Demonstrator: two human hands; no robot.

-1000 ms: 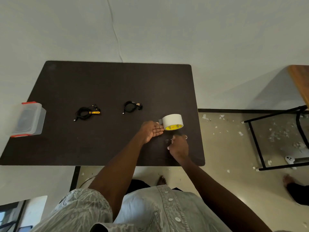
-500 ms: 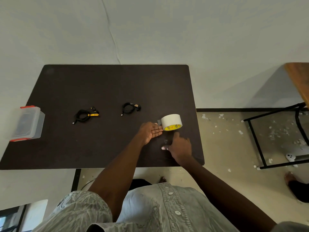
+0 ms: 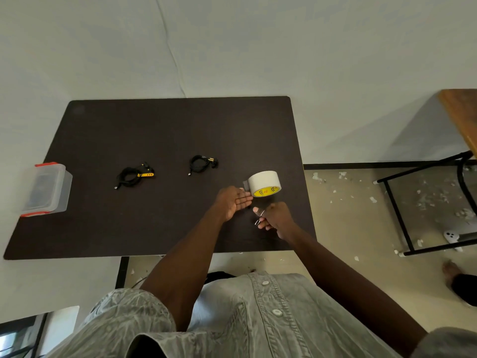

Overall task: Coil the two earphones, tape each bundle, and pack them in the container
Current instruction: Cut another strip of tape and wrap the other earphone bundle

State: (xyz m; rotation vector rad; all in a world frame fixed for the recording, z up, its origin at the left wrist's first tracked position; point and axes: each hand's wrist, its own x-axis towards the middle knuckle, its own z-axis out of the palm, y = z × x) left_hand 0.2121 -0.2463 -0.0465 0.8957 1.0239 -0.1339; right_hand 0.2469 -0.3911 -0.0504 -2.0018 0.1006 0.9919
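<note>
Two coiled black earphones lie on the dark table: one with a yellow part at the left, the other nearer the middle. A white tape roll stands on its edge to their right, with a short loose end sticking out on its left. My left hand lies with straight fingers, fingertips by that loose end. Just in front of the roll, my right hand is curled round a small metal tool that looks like scissors. The clear container with red clips sits at the table's left edge.
The table's right edge runs close by my right hand, with the floor below. A black metal frame and a wooden tabletop stand at the far right. A white wall backs the table.
My right hand has turned and curled its fingers round the small metal tool in front of the tape roll. My left hand and the roll have hardly moved.
</note>
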